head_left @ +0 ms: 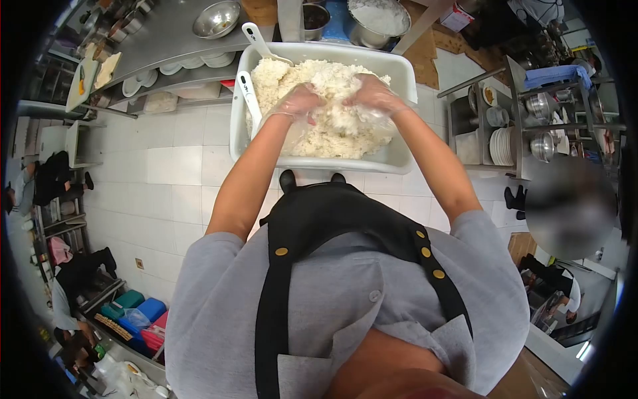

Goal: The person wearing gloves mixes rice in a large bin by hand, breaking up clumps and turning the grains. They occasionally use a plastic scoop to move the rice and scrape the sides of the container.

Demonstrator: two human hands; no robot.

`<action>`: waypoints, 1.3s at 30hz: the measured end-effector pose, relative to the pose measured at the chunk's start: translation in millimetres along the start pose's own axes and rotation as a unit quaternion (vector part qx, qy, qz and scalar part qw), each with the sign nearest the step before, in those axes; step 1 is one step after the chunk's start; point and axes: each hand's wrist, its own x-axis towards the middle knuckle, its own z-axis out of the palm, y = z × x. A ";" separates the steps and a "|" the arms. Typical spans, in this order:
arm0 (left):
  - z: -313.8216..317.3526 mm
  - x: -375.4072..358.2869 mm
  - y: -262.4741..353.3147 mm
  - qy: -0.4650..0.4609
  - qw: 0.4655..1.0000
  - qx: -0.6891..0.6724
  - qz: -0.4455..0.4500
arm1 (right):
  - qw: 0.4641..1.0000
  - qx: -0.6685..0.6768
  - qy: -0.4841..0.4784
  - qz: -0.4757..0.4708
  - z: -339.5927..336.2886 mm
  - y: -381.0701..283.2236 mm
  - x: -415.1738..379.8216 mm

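Observation:
A big white rectangular tub (237, 133) is heaped with cooked white rice (332, 143). Both of my hands wear clear plastic gloves and work in the heap. My left hand (299, 101) curls into the rice left of the middle, its fingertips partly buried. Opposite it, my right hand (373, 94) grips into the same mound, fingers bent and partly covered by grains. A loose clump rises between the two hands. One white rice paddle (248, 93) leans at the tub's left side, close to my left wrist; another white paddle (256, 38) sticks out at the upper left corner.
Behind the tub stand a metal bowl of white stuff (379, 16) and a steel counter (156, 43) with a metal bowl (216, 20). A rack with stacked plates (502, 146) is at right. Several other people are at the sides, one bending over coloured bins (149, 309).

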 end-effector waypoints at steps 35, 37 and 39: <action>62.7 -69.1 -137.4 0.295 0.807 0.454 0.237 | 0.944 0.325 -0.023 0.050 20.5 206.3 159.0; 64.1 -77.0 -129.7 0.314 0.838 0.361 0.263 | 0.860 0.447 -0.208 0.129 17.1 160.9 129.4; 66.0 -79.5 -123.7 0.308 0.857 0.336 0.241 | 0.877 0.418 -0.209 0.113 11.8 131.0 109.6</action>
